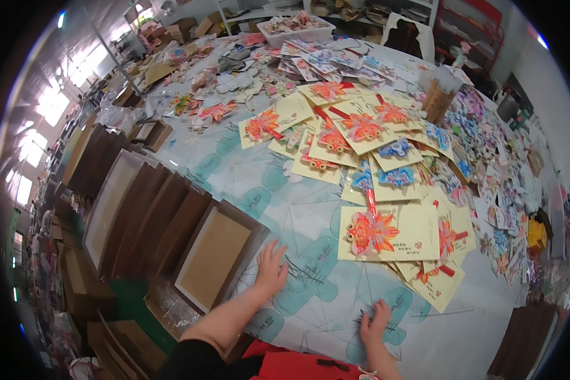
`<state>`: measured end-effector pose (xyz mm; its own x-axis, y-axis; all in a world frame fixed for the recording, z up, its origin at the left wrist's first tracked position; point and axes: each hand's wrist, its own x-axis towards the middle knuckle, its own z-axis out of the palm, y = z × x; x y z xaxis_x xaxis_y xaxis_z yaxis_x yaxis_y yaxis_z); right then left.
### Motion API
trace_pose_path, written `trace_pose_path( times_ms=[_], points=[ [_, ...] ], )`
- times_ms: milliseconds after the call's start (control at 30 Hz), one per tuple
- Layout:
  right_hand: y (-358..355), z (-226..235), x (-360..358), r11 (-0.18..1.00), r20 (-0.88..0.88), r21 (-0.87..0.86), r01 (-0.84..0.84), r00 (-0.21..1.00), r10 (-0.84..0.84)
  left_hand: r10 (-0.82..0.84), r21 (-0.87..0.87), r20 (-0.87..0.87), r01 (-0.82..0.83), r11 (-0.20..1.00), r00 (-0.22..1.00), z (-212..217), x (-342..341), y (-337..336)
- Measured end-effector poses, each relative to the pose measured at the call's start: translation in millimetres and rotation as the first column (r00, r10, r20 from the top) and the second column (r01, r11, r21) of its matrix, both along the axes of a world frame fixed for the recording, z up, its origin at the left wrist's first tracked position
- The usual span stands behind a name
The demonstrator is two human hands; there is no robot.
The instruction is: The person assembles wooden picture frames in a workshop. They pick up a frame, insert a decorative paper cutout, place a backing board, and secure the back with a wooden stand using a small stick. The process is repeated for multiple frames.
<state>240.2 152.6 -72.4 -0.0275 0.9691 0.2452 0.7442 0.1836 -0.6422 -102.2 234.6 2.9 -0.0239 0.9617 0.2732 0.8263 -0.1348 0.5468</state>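
Note:
My left hand (272, 271) lies over the patterned tabletop with its fingers apart, holding nothing, close to the edge of a brown frame (209, 259) with a tan panel. My right hand (375, 322) rests on the tabletop nearer to me. Its fingers are slightly bent and apart, with nothing in them. Beyond my right hand lies a heap of pale yellow cards; the front card (418, 231) carries an orange goldfish cut-out (370, 233). Other cards in the heap bear orange or blue fish, some with red strips.
Several brown frames (152, 209) lean in a row at the left. A woven cylindrical holder (438, 101) stands behind the cards. Loose colourful cut-outs (481, 145) cover the right side. A white plastic bin (296, 31) sits at the back. Cardboard boxes (82, 278) stand at the lower left.

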Motion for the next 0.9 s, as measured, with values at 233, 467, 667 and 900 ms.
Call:
trace_pose_path(
  times_ms=[233, 467, 667, 900],
  points=[
    [97, -4, -90, 0.995, 0.166, -0.039, -0.090, 0.982, 0.096, 0.101, 0.127, -0.145, -0.083, 0.988, 0.984, -20, -73, 237],
    [105, -8, -88, 0.991, 0.219, -0.102, -0.087, 0.970, 0.107, 0.137, -0.055, -0.348, -0.166, 0.985, 0.927, -56, -80, 413],
    [109, -5, -89, 0.992, 0.214, -0.102, -0.071, 0.972, 0.092, 0.304, -0.142, -0.272, -0.350, 0.926, 0.913, -68, -93, 459],
    [107, -9, -91, 0.996, 0.225, -0.071, -0.060, 0.971, 0.075, 0.168, 0.415, -0.143, -0.095, 0.905, 0.975, -6, -90, 355]
  ],
)
